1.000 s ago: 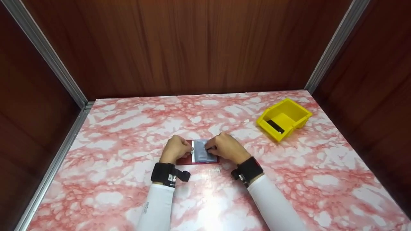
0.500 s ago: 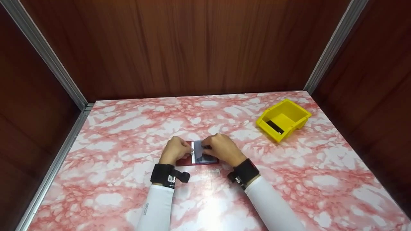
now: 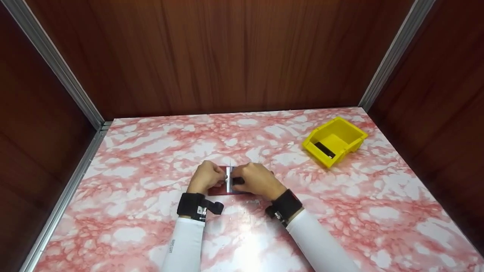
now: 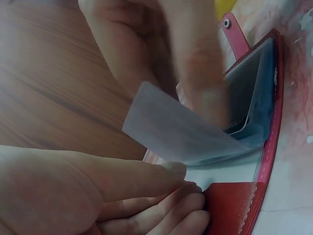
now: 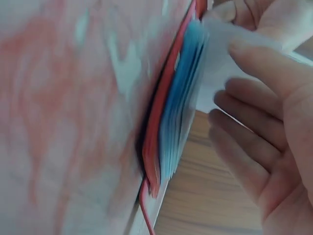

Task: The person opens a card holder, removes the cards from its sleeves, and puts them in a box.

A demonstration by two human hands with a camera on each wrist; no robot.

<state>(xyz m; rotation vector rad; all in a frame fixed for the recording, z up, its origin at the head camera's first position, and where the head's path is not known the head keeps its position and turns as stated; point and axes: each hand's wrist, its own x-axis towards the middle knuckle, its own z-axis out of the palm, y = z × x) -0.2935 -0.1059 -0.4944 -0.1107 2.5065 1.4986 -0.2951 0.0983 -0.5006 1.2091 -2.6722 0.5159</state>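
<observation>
A red card holder (image 4: 234, 200) with stitched edges lies opened out on the table, carrying a stack of clear bluish plastic sleeves (image 5: 178, 112). One translucent sleeve (image 4: 171, 122) stands raised and tilted toward the left hand. My left hand (image 3: 206, 175) grips the left part of the holder beside the white inner strip (image 3: 228, 179), thumb against curled fingers. Against the raised sleeve's right side is my right hand (image 3: 259, 179), thumb and index finger apart. Beneath it, a dark card (image 4: 244, 93) shows inside a sleeve. The right hand covers most of the sleeve stack in the head view.
A yellow bin (image 3: 334, 139) with a dark rectangular patch near its front stands at the table's right side. The pink marbled table (image 3: 151, 151) meets brown wood-grain panels (image 3: 234, 56) at the back. The holder's snap strap (image 4: 235, 36) sticks out at its far end.
My right hand has moved left, swinging the sleeve up from flat to nearly upright, with its free edge going left. The left hand has stayed on the holder.
</observation>
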